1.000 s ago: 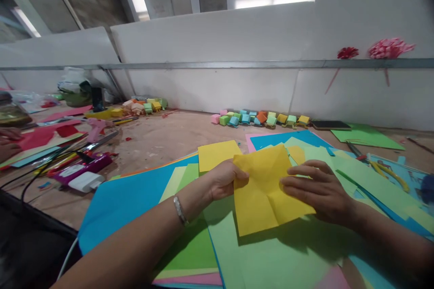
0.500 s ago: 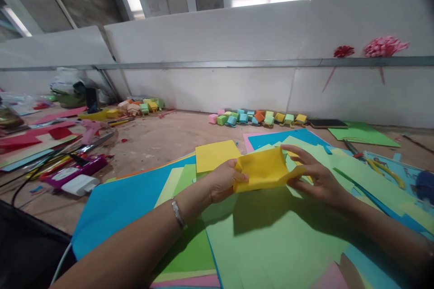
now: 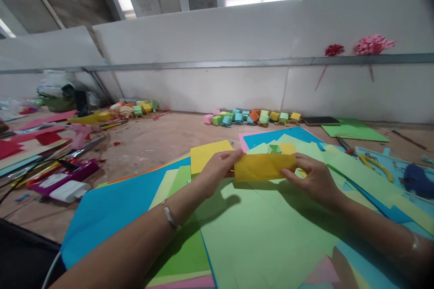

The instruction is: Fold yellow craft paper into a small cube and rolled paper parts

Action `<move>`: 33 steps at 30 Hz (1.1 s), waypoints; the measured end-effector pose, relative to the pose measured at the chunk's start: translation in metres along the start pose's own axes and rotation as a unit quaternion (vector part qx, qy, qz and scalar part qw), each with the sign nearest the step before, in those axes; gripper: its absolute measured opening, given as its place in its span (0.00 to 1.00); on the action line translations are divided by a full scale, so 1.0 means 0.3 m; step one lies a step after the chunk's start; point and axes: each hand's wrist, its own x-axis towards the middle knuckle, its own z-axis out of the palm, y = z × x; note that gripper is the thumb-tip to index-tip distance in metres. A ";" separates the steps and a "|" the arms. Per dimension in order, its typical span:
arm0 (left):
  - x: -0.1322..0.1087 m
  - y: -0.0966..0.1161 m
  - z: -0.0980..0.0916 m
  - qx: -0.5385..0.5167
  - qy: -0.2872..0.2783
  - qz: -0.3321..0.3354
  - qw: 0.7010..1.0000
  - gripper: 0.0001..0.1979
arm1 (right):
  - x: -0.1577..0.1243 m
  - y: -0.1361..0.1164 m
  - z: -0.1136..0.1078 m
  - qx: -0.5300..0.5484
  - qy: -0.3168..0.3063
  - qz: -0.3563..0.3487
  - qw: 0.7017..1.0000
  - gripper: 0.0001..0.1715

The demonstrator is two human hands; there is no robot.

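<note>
Both hands hold a piece of yellow paper [image 3: 262,167] over the pale green sheets [image 3: 257,226]. It shows as a long narrow band, creased across its face. My left hand [image 3: 219,169] pinches its left end, fingers partly behind the paper. At the right end my right hand [image 3: 310,176] grips it, with the thumb on the near side and the other fingers behind. A flat yellow sheet [image 3: 208,151] lies just behind my left hand. Past the held paper stands a small green folded paper piece [image 3: 274,149].
Small coloured paper cubes [image 3: 239,118] line up along the wall. Pliers [image 3: 373,162] and a blue object [image 3: 418,180] lie at right. On the left are a pink glue gun [image 3: 79,135], a purple device [image 3: 69,174] and a white adapter [image 3: 69,192]. Blue paper [image 3: 111,212] spreads at front left.
The yellow paper has gone from a wider, bent sheet to a flatter, narrower band. My right fingers have closed onto its right end. The whole view has shifted slightly.
</note>
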 end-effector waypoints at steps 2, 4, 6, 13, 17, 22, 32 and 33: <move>0.003 -0.006 -0.003 0.090 0.050 0.051 0.993 0.17 | 0.000 0.003 0.001 0.001 0.001 -0.013 1.000 0.11; 0.001 -0.008 -0.002 0.129 0.084 0.075 0.985 0.08 | -0.002 0.000 0.004 0.003 0.006 -0.007 1.000 0.10; -0.003 -0.009 0.003 0.140 0.098 0.087 0.981 0.06 | -0.004 -0.007 0.007 0.029 0.024 0.021 0.999 0.12; -0.008 -0.015 0.014 0.180 0.096 0.109 0.973 0.09 | -0.011 -0.024 0.015 0.103 0.040 0.113 0.987 0.19; -0.010 -0.011 0.016 0.217 0.075 0.108 0.967 0.12 | -0.009 -0.022 0.014 0.085 0.057 0.106 0.989 0.14; -0.020 0.007 0.018 0.265 0.073 0.114 0.955 0.11 | -0.009 -0.024 0.015 0.077 0.050 0.102 0.991 0.13; 0.000 -0.009 0.010 0.344 0.058 0.076 0.934 0.10 | -0.009 -0.015 0.024 -0.002 -0.009 0.114 0.993 0.12; 0.003 -0.014 0.010 0.351 0.053 0.073 0.932 0.10 | -0.010 -0.013 0.025 -0.010 -0.016 0.116 0.993 0.12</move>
